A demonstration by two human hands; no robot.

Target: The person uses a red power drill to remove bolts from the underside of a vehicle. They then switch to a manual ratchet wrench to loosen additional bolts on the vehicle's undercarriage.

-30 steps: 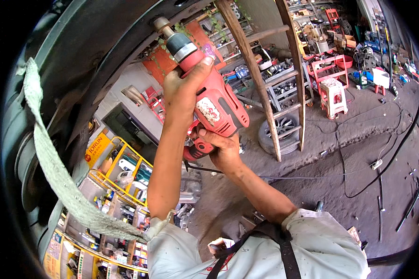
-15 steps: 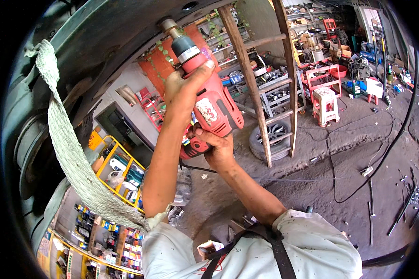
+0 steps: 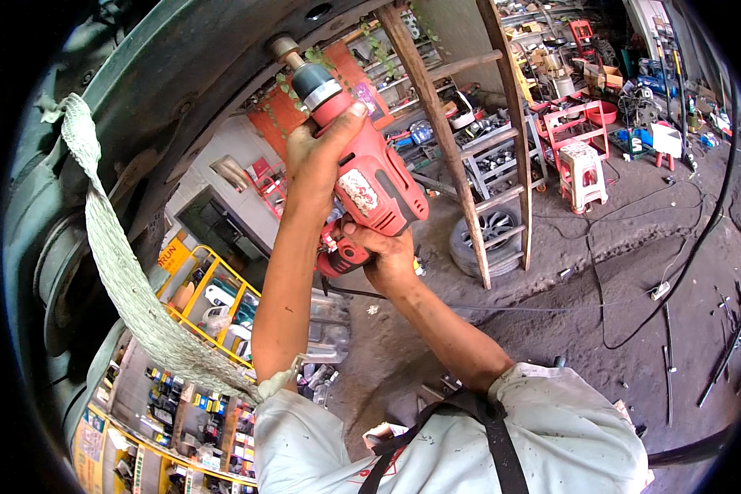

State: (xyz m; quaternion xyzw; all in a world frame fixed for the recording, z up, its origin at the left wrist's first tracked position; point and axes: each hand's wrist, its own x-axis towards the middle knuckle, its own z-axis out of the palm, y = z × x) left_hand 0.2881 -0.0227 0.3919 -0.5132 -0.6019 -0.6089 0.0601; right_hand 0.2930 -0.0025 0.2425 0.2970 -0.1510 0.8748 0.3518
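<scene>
A red corded power drill [image 3: 379,193] points up and to the left, with a black and silver chuck [image 3: 314,82] at its front. The cylindrical bit [image 3: 285,48] in it, like a hole saw, meets the dark metal beam [image 3: 214,41] overhead; whether it has cut in cannot be seen. My left hand [image 3: 314,156] wraps round the drill's front body just behind the chuck. Lower down, my right hand [image 3: 384,251] grips the rear handle, where the trigger is hidden. A round hole [image 3: 319,11] shows in the beam beside the bit.
A twisted pale cloth strip [image 3: 128,263] hangs from the machinery down to my left sleeve. A wooden ladder [image 3: 461,156] stands ahead, with a wheel [image 3: 479,239] behind it. Cables [image 3: 597,288] cross the dirt floor. Yellow shelving [image 3: 210,329] is at left, a stool [image 3: 582,177] at right.
The view has shifted a little. The drill, with both hands still on it, sits slightly farther left in the picture; its bit stays against the beam.
</scene>
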